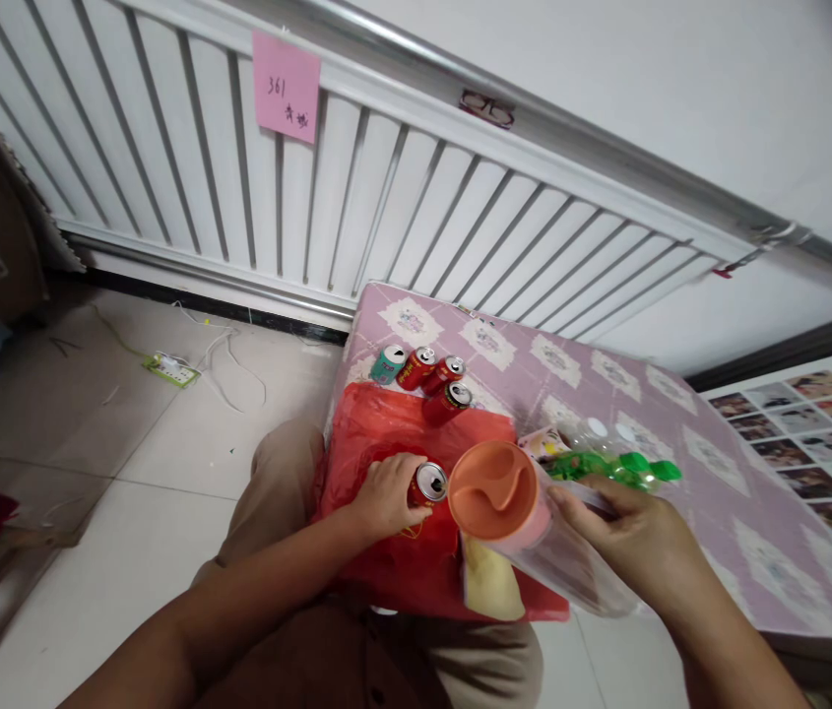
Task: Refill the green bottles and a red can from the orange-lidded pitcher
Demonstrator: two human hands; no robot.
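Observation:
My left hand (390,497) is wrapped round a red drink can (430,483), whose open top faces up. In my right hand (626,527) is the handle of a clear plastic pitcher (578,566) with an orange lid (485,492). The pitcher is tilted toward the left, and its lid is right beside the can's opening. Under both lies a red plastic sheet (363,423). A pale yellow cloth or sponge (490,581), whose kind I cannot make out, lies below the lid. Whether liquid is flowing cannot be seen.
Past the sheet stand a teal can (389,364) and several red cans (417,366) on the floral tablecloth (585,369). Clear bottles with green caps (633,468) are behind the pitcher. A white radiator (356,197) runs along the wall. A power strip (171,371) lies on the floor.

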